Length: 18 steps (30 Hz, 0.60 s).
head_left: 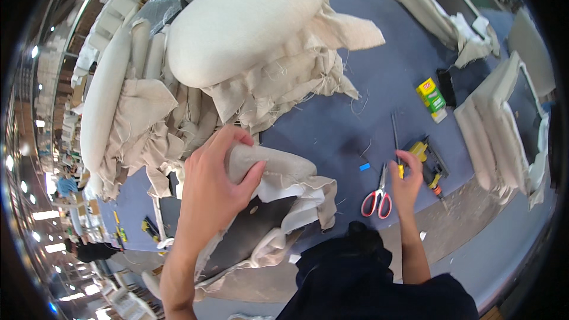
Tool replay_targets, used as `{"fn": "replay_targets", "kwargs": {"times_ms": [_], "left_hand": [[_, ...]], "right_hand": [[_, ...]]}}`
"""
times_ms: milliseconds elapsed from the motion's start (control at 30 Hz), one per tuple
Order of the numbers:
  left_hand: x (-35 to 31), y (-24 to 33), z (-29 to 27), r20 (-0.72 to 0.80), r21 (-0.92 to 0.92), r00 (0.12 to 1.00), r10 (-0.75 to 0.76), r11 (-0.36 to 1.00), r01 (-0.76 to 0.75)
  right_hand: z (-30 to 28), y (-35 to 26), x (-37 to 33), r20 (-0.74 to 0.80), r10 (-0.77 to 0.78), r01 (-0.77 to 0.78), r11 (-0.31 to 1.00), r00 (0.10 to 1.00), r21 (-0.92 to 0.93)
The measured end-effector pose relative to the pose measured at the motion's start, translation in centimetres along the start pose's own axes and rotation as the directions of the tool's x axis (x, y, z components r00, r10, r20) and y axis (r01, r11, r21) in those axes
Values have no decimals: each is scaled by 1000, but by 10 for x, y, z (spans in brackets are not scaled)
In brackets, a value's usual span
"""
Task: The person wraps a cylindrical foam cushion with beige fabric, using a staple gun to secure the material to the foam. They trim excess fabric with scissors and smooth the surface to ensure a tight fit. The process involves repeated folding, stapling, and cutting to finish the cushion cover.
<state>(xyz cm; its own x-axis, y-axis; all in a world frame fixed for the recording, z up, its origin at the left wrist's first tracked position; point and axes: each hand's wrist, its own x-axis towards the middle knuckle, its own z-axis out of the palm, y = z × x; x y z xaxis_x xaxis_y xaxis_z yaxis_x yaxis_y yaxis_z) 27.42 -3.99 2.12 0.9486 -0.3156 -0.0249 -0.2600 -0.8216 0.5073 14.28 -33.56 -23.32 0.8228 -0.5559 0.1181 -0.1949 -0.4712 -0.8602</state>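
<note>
My left hand (216,181) is closed over the padded corner of a beige upholstered seat cushion (275,163), thumb on the near side. The cushion stands tilted, with its dark backing board (252,234), white lining and loose fabric edges facing me. My right hand (408,181) has its fingers curled round a screwdriver (395,130) with a long thin shaft and a yellow and black handle, partly hidden by the hand. Left of that hand lie red-handled scissors (377,201). On its right lies a yellow and black staple gun (428,161) with an orange fitting.
A large cream cushion (249,21) rests on bunched fabric at the back, beside more upright cushions (106,104). More upholstered pieces (501,124) stand at the right. A yellow-green box (431,99) and a small blue piece (364,166) lie on the blue-grey tabletop (332,124).
</note>
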Motion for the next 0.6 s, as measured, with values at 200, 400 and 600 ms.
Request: {"fn": "replay_targets", "kwargs": {"times_ms": [200, 400, 600], "left_hand": [[-10, -2, -1, -86, 41, 985, 150, 988, -147], [-18, -3, 11, -99, 155, 983, 157, 978, -140], [-30, -15, 24, -252, 205, 918, 305, 944, -258]], "right_hand": [[-69, 180, -41, -35, 111, -104, 711, 993, -696], [-49, 189, 7, 201, 51, 132, 595, 978, -793], [-101, 178, 67, 420, -176, 358, 840, 890, -408]]}}
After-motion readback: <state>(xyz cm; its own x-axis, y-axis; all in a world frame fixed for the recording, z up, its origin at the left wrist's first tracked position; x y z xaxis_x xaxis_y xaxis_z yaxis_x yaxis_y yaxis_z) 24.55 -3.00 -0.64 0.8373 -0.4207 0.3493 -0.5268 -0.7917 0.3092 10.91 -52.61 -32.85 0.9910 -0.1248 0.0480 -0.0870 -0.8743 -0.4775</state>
